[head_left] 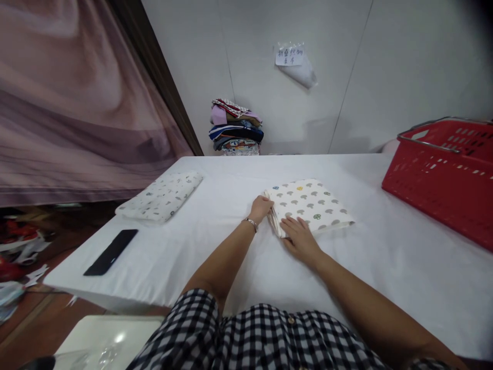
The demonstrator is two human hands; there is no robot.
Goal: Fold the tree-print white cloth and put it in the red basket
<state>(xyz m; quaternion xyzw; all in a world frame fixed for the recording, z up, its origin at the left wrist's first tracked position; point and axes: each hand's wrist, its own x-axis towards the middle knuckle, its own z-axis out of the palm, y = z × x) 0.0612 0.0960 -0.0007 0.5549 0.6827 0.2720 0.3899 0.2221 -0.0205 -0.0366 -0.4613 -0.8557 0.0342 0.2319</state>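
Note:
A folded white cloth printed with grey, green and yellow shapes [314, 203] lies in the middle of the white table [231, 241]. My left hand [261, 208], a bracelet on its wrist, curls round the cloth's left edge and grips it. My right hand [299, 237] lies flat with fingers spread on the cloth's near left corner.
A second folded patterned cloth [162, 196] lies at the table's left. A black phone [111, 252] sits near the left front edge. A red plastic basket [447, 174] stands at the right. A stack of folded clothes [235, 128] rests against the back wall. A curtain [77, 103] hangs left.

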